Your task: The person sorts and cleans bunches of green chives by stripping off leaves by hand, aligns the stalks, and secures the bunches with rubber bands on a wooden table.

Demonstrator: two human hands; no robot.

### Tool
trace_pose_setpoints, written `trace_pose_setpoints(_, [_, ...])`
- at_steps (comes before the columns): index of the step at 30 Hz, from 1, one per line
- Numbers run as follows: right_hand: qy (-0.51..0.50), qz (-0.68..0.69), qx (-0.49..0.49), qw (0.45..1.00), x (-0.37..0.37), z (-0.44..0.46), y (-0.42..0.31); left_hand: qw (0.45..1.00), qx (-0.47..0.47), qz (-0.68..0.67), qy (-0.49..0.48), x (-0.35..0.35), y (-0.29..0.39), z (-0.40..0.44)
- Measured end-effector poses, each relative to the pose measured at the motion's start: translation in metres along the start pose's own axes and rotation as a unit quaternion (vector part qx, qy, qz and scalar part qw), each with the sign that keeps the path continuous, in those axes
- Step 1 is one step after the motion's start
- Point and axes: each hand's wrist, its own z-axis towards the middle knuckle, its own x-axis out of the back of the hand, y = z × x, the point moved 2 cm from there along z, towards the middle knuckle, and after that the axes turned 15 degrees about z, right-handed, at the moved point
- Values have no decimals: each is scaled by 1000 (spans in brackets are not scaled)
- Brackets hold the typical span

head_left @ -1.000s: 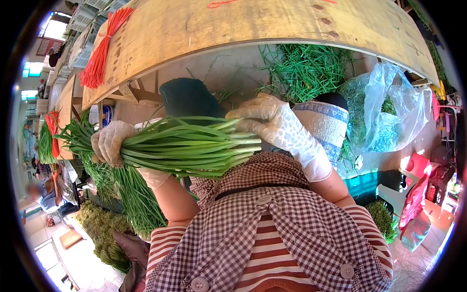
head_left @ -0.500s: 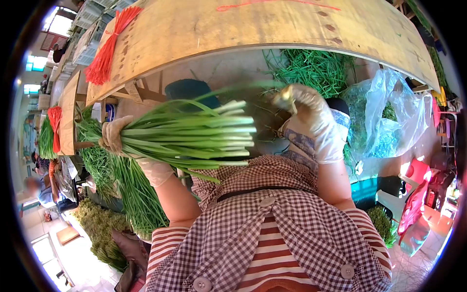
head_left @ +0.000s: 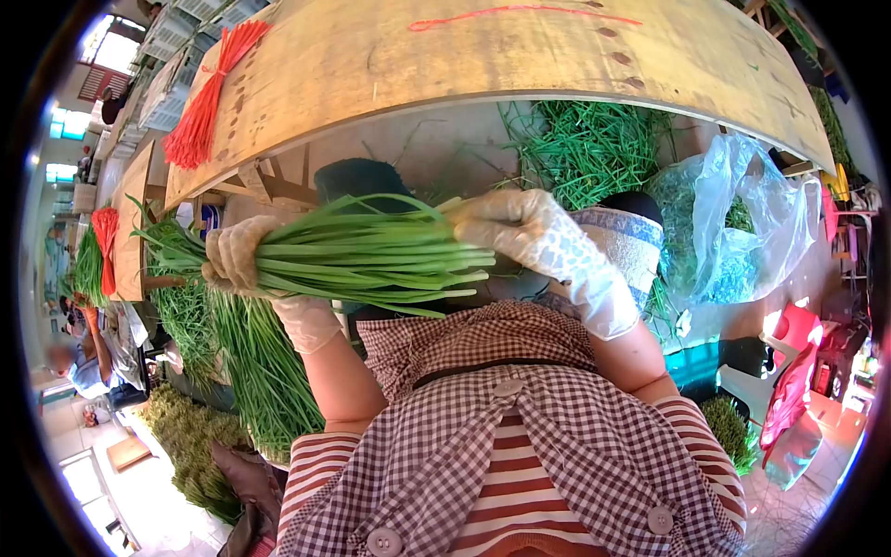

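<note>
My left hand (head_left: pixel 234 255), in a pale work glove, is closed around a thick bunch of garlic chives (head_left: pixel 362 249). The bunch lies sideways above my lap, leaf tips to the left and white stem ends to the right. At those stem ends is my gloved right hand (head_left: pixel 520 227), its fingers pinched on the upper stems. The fingertips are partly hidden among the stalks, so how many they hold cannot be made out. More long chives (head_left: pixel 264 362) hang in a heap beside my left forearm.
A wooden table (head_left: pixel 371 65) spans the front, bearing a bundle of red ties (head_left: pixel 213 97) and a loose red strand (head_left: pixel 520 11). Green trimmings (head_left: pixel 594 148) lie on the floor beneath, near a clear plastic bag (head_left: pixel 742 218). A person (head_left: pixel 88 353) is at far left.
My right hand has come left and down from beside the bunch onto its stem ends, and its fingers now touch the stalks. My left hand keeps its hold, shifted slightly.
</note>
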Motion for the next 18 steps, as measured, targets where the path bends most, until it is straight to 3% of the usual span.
trace_pose_setpoints(2, [16, 96, -91, 991, -7, 2, 4, 1000, 12, 0, -2, 0, -2, 0])
trace_pose_setpoints(6, [17, 106, -128, 986, 0, 4, 10, 1000, 20, -19, 14, 1, -5, -2])
trace_pose_setpoints(10, [-42, -47, -101, 993, 13, -3, 5, 999, 29, -22, 32, 3, -3, -3])
trace_pose_setpoints(13, [3, -87, -130, 988, 45, -10, -4, 998, 20, -26, 45, 14, 13, -1])
trace_pose_setpoints(15, [77, -35, -38, 996, 89, -15, 17, 997, -3, -3, 78, 21, 25, -1])
trace_pose_setpoints(16, [227, -226, -43, 946, 106, -12, 22, 995, -13, 13, 102, 27, 33, -1])
trace_pose_setpoints(17, [365, -402, -45, 839, 113, -12, 18, 991, -23, 30, 125, 31, 39, -1])
trace_pose_setpoints(18, [370, -515, 66, 771, 111, -19, 12, 985, -42, 52, 157, 37, 43, -2])
